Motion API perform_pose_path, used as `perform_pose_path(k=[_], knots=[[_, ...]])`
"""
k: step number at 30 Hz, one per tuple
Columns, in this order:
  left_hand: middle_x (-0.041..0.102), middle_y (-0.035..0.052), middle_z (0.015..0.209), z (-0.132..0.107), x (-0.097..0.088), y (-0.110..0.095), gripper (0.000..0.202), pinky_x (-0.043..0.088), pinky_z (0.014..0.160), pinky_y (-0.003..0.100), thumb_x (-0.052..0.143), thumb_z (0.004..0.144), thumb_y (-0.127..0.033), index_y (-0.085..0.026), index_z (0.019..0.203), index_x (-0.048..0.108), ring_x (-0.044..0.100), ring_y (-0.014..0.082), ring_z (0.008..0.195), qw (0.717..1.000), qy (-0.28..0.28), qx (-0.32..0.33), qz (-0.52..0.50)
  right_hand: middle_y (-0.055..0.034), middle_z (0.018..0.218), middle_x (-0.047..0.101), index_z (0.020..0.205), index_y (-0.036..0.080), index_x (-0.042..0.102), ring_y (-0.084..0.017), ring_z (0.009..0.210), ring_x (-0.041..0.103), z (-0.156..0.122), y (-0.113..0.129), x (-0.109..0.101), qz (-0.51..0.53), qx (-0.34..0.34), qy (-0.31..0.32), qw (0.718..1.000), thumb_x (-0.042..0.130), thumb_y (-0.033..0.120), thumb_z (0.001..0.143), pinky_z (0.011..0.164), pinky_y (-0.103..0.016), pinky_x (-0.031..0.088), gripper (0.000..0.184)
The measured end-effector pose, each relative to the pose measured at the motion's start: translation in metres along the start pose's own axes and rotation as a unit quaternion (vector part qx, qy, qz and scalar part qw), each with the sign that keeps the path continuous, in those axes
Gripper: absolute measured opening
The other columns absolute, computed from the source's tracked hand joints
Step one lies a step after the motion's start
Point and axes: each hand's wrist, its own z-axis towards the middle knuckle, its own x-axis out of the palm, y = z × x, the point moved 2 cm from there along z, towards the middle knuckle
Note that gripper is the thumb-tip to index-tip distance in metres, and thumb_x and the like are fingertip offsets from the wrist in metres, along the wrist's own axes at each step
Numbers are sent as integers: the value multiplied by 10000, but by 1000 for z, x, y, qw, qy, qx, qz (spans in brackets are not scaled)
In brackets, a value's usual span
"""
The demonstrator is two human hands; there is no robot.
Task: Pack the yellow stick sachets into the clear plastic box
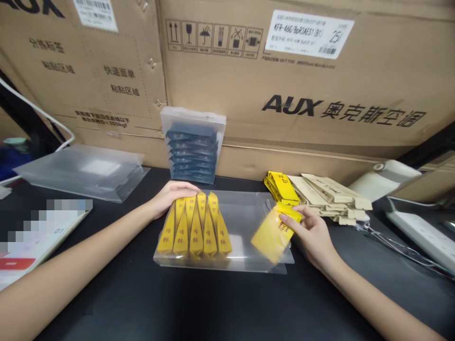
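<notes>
A: Grip check, pls?

B: Our R hand [314, 232] has one yellow pkt [272, 234] pinched btwn thumb and fingers near its upper corner, at the 3 o'clock end of the clear plastic box [245, 206]. Our L hand [177, 194] lies over the box's 10 o'clock corner; we can't tell if its fingers clamp the wall or just rest there.

A: What could go wrong?

B: Mainly the row of five yellow pkts [195, 232], packed toward 9 o'clock in the box. There's nothing against their 3 o'clock side, so they might fan over into the gap. Our pinched pkt is tilted and held by one end only, so it could swing, or snag on the loose flap [280, 270] at 4 o'clock. If our L hand lets up, the box may skid too, b/c it's prob. light.

A: Anything nearby to knock?

B: Poss. the yellow pile [282, 187] at 2 o'clock. It's near our R fingers and right beside the kraft pkts [327, 192], so a careless elbow-out could topple both.

A: And what can't we make out?

B: Some R fingertips, hidden behind the pkt. Whether that pkt is inside the box mouth or above it: can't tell, tbh. Glare muddles the near wall. Both our forearms get cut off, at 8 and 4 o'clock. The white bottle [387, 177] at 2 o'clock is part hidden by the kraft stack, and the AUX carton [245, 78] at 12 runs out of frame.
</notes>
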Motion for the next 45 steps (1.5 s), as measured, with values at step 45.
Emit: perform_pose_path(k=[45], knots=[[737, 30, 799, -6, 27, 3, 200, 475, 740, 300, 701, 675, -336, -187, 796, 757, 655, 210, 771, 996, 39, 32, 73, -125, 1303, 602, 1420, 242, 385, -239, 1192, 583, -39, 17, 24, 109, 297, 511, 799, 634, 305, 846, 1047, -435, 398, 629]])
